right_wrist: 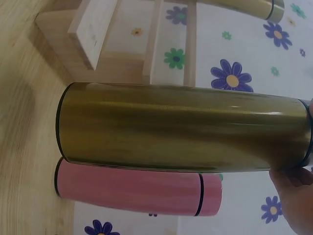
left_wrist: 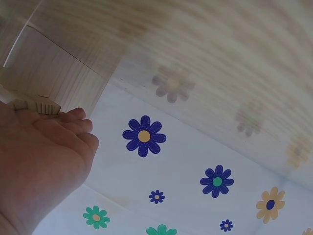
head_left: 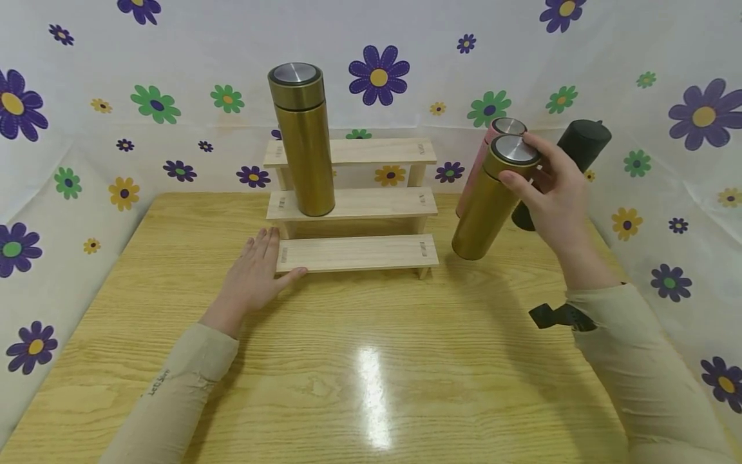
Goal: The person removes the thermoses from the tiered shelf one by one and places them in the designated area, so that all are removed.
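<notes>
My right hand (head_left: 556, 193) grips a gold thermos flask (head_left: 485, 209) near its silver-topped lid, thumb on the near side. The flask leans, its base toward the shelf; in the right wrist view the gold flask (right_wrist: 186, 128) spans the frame, with a pink flask (right_wrist: 132, 188) beside it. My left hand (head_left: 252, 274) lies with straight fingers along the left end of the lowest step of a three-step wooden shelf (head_left: 353, 252), thumb at its front edge. Another gold flask (head_left: 307, 158) stands upright on the middle step, toward the left.
Behind the held flask, the pink flask (head_left: 474, 171) stands on the wooden table (head_left: 324, 361). A black flask (head_left: 582, 145) is further right, partly hidden by my right hand. A flower-print cloth (head_left: 203, 58) hangs behind and at both sides.
</notes>
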A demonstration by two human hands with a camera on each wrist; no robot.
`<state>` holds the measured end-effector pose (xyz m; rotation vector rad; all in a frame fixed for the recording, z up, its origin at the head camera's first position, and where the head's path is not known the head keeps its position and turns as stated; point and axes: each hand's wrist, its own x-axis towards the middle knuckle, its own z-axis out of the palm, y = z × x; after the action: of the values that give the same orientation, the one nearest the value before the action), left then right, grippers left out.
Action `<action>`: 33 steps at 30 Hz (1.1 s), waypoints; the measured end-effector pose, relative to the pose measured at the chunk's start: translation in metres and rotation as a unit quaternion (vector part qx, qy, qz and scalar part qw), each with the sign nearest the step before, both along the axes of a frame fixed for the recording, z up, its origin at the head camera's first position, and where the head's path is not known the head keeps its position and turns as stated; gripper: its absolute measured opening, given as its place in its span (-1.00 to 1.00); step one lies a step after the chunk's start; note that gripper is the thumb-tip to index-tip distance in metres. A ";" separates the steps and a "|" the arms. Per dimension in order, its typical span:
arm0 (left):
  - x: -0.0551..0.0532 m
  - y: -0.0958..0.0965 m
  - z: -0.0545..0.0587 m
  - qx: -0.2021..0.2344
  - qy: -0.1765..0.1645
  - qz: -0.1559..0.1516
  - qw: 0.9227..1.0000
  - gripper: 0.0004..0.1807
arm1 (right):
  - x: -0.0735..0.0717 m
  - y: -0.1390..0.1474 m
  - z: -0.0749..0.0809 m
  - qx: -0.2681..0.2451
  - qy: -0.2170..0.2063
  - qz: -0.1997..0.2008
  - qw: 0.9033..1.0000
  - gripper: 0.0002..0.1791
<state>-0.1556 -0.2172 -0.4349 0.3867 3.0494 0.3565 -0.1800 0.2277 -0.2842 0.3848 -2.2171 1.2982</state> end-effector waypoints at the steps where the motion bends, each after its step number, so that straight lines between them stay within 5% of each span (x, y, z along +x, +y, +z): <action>1: 0.000 0.000 0.000 0.000 -0.001 0.000 1.000 0.17 | 0.000 0.002 -0.001 0.001 0.004 -0.002 1.000 -0.37; 33: -0.001 0.000 -0.002 0.000 0.006 -0.006 1.000 0.16 | -0.008 0.093 -0.030 -0.035 -0.068 -0.176 0.981 -0.38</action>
<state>-0.1561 -0.2173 -0.4368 0.4075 3.0569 0.3551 -0.1883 0.3204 -0.3144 -0.1254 -2.2146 1.2323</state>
